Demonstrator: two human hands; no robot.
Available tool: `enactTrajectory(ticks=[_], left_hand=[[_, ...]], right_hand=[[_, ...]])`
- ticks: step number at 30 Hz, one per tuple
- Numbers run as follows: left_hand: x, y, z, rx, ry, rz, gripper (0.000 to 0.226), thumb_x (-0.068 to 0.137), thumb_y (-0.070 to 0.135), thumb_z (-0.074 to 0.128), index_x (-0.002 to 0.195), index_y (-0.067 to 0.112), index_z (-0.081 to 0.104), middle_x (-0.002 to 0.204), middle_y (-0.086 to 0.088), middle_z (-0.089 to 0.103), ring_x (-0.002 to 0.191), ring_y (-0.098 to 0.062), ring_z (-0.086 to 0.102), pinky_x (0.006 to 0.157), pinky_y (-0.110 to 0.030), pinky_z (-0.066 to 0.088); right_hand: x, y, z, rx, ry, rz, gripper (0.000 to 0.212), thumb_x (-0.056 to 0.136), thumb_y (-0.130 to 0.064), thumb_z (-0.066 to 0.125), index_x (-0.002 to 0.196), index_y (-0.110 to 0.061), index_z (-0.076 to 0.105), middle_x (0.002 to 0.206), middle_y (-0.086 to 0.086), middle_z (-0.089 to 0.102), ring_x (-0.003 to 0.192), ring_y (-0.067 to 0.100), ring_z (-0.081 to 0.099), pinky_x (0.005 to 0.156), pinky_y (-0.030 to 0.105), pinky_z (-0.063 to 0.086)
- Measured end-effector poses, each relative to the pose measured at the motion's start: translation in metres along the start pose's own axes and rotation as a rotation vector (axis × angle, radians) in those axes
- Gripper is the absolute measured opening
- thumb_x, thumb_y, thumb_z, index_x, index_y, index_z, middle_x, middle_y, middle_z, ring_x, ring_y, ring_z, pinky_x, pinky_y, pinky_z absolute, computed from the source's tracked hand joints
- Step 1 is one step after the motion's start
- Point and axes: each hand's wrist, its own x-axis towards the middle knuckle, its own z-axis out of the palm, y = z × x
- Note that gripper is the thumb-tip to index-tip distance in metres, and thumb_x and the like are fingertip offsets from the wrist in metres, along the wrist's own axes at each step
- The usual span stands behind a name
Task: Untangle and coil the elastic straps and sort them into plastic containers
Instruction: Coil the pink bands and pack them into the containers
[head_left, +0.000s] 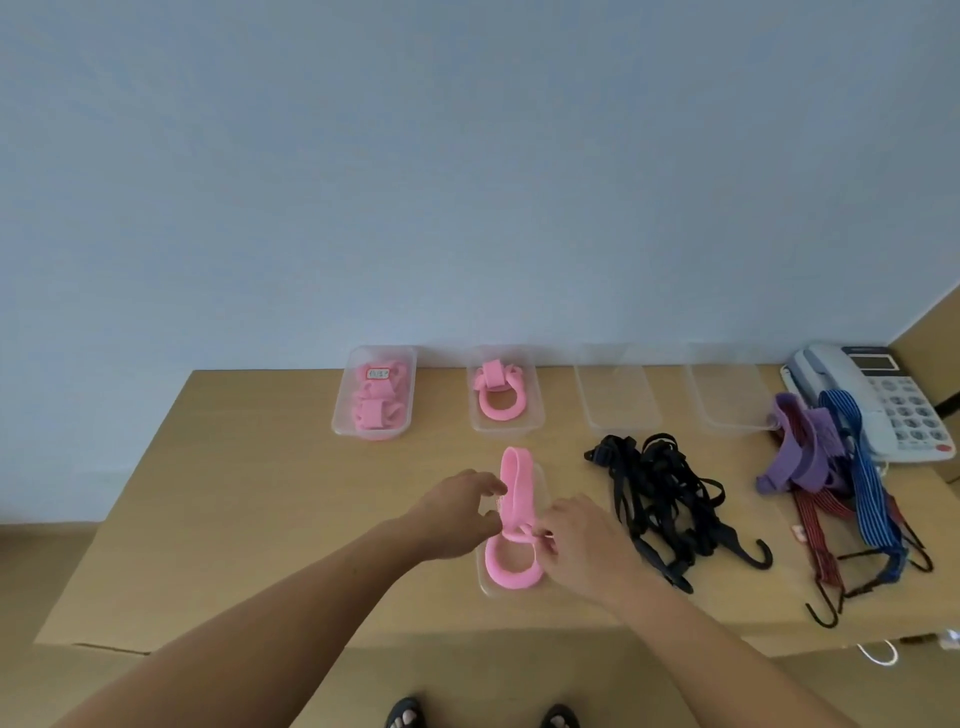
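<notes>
Head view, looking down: both hands are on the pink strap (513, 486). My left hand (457, 512) pinches its side near the waist, fingers curled in close. My right hand (587, 545) nips the crossing between thumb and finger. That squeezes the strap into a figure-eight, one loop pointing away and one toward me, so I judge I'm binding the coil before letting go. It lies over the near container (487, 586), right in front of me, handy for dropping straight in.

Along the far edge runs the row. There's a packed container (340, 415) stuffed with pink coils, then a second container (475, 415) with one pink coil. After those come two spare containers (618, 423) showing nothing inside, kept for the other colours, I reckon.

To my right the black straps (660, 493) lie knotted, hooks sticking out. Beyond them a purple strap (802, 462), blue strap (865, 488) and red strap (823, 525) heap together against a telephone (893, 395).

The counter (234, 493) is smooth tan board, set against a plain pale blue wall (467, 156). A white cable (880, 652) hangs off its near right edge, and my sandalled feet (405, 714) show below.
</notes>
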Motion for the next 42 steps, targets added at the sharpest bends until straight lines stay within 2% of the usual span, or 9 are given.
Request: enactTrajectory(ticks=[4, 8, 13, 20, 25, 29, 35, 38, 42], left_hand=[[0.004, 0.021, -0.016, -0.116, 0.016, 0.066, 0.05, 0.09, 0.021, 0.059, 0.139, 0.025, 0.05, 0.14, 0.008, 0.052, 0.123, -0.01, 0.051, 0.097, -0.022, 0.042], [0.008, 0.044, -0.042, -0.276, 0.106, 0.122, 0.023, 0.096, 0.029, 0.055, 0.115, 0.021, 0.064, 0.105, 0.004, 0.066, 0.074, -0.007, 0.053, 0.07, -0.023, 0.042], [-0.002, 0.071, -0.086, -0.581, 0.098, 0.2, 0.024, 0.1, 0.026, 0.053, 0.108, 0.008, 0.068, 0.099, -0.004, 0.076, 0.094, -0.022, 0.071, 0.095, -0.042, 0.053], [-0.026, 0.101, -0.141, -0.804, 0.055, 0.24, 0.029, 0.095, 0.024, 0.055, 0.115, 0.004, 0.062, 0.105, -0.018, 0.073, 0.092, -0.043, 0.07, 0.083, -0.059, 0.057], [-0.034, 0.117, -0.16, -0.918, 0.003, 0.203, 0.047, 0.089, 0.045, 0.054, 0.107, 0.002, 0.065, 0.098, -0.023, 0.072, 0.082, -0.045, 0.068, 0.07, -0.047, 0.058], [-0.036, 0.115, -0.168, -0.965, 0.022, 0.187, 0.036, 0.097, 0.036, 0.054, 0.096, 0.002, 0.066, 0.091, -0.019, 0.072, 0.074, -0.038, 0.068, 0.064, -0.043, 0.058], [-0.038, 0.111, -0.17, -0.95, 0.049, 0.221, 0.02, 0.092, 0.018, 0.065, 0.103, 0.002, 0.061, 0.107, -0.017, 0.072, 0.078, -0.041, 0.069, 0.062, -0.039, 0.057], [-0.038, 0.112, -0.169, -0.903, 0.095, 0.254, 0.031, 0.085, 0.026, 0.076, 0.1, 0.003, 0.06, 0.105, -0.016, 0.072, 0.078, -0.044, 0.069, 0.065, -0.041, 0.059], [-0.036, 0.111, -0.165, -0.787, 0.208, 0.269, 0.015, 0.089, 0.007, 0.068, 0.099, -0.002, 0.06, 0.095, -0.022, 0.069, 0.081, -0.048, 0.069, 0.071, -0.056, 0.058]], right_hand=[[0.02, 0.001, -0.054, 0.155, 0.12, -0.029, 0.027, 0.095, -0.036, 0.047, 0.102, -0.02, 0.067, 0.093, -0.006, 0.064, 0.095, 0.017, 0.051, 0.076, 0.028, 0.041], [0.038, -0.005, -0.108, 0.265, 0.181, -0.072, 0.02, 0.098, -0.038, 0.052, 0.102, -0.031, 0.071, 0.09, -0.011, 0.066, 0.087, 0.009, 0.054, 0.074, 0.027, 0.045], [0.042, -0.017, -0.164, 0.469, 0.275, -0.096, 0.031, 0.087, -0.062, 0.049, 0.088, -0.039, 0.069, 0.082, -0.023, 0.067, 0.077, 0.001, 0.06, 0.066, 0.015, 0.046], [0.055, -0.029, -0.211, 0.613, 0.349, -0.119, 0.006, 0.092, -0.033, 0.065, 0.091, -0.035, 0.071, 0.085, -0.022, 0.071, 0.078, 0.0, 0.066, 0.067, 0.012, 0.05], [0.057, -0.039, -0.224, 0.588, 0.488, -0.2, 0.016, 0.09, -0.017, 0.065, 0.089, -0.031, 0.071, 0.083, -0.024, 0.069, 0.072, 0.003, 0.064, 0.063, 0.012, 0.048], [0.059, -0.041, -0.221, 0.571, 0.586, -0.231, 0.019, 0.087, -0.013, 0.071, 0.091, -0.031, 0.073, 0.086, -0.02, 0.067, 0.072, 0.01, 0.062, 0.064, 0.018, 0.049], [0.057, -0.043, -0.216, 0.852, 0.459, -0.125, 0.01, 0.086, -0.022, 0.074, 0.089, -0.031, 0.073, 0.083, -0.016, 0.071, 0.071, 0.005, 0.062, 0.065, 0.018, 0.049], [0.056, -0.041, -0.219, 0.988, 0.321, -0.064, 0.013, 0.094, -0.028, 0.062, 0.092, -0.021, 0.074, 0.082, -0.006, 0.073, 0.059, 0.002, 0.056, 0.06, 0.018, 0.046], [0.053, -0.039, -0.221, 1.001, 0.225, -0.044, 0.018, 0.095, -0.026, 0.061, 0.089, -0.016, 0.074, 0.076, 0.002, 0.073, 0.053, 0.003, 0.055, 0.054, 0.016, 0.043]])
